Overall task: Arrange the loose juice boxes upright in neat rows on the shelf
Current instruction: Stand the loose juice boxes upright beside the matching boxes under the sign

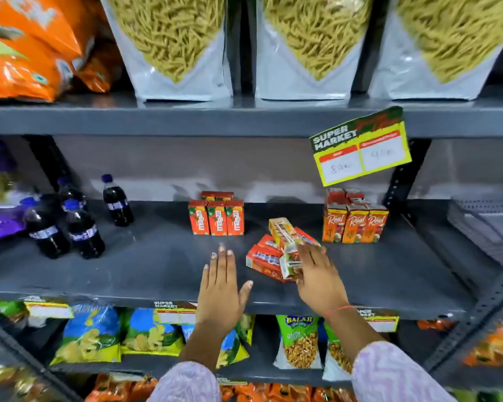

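A pile of loose juice boxes [269,256] lies tumbled on the grey middle shelf [145,265], red and yellow cartons on their sides. To its left stands an upright row of orange Maaza boxes [216,217], with more behind. To its right stands an upright row of Real boxes [355,224], also with more behind. My right hand [317,274] rests on the right edge of the loose pile, fingers spread and touching a carton. My left hand [222,291] hovers flat over the bare shelf just left of the pile, holding nothing.
Several dark cola bottles [79,224] stand at the shelf's left. A yellow price tag [360,146] hangs from the upper shelf above the Real boxes. Large snack bags [174,47] fill the shelf above, and chip packets [93,335] the one below.
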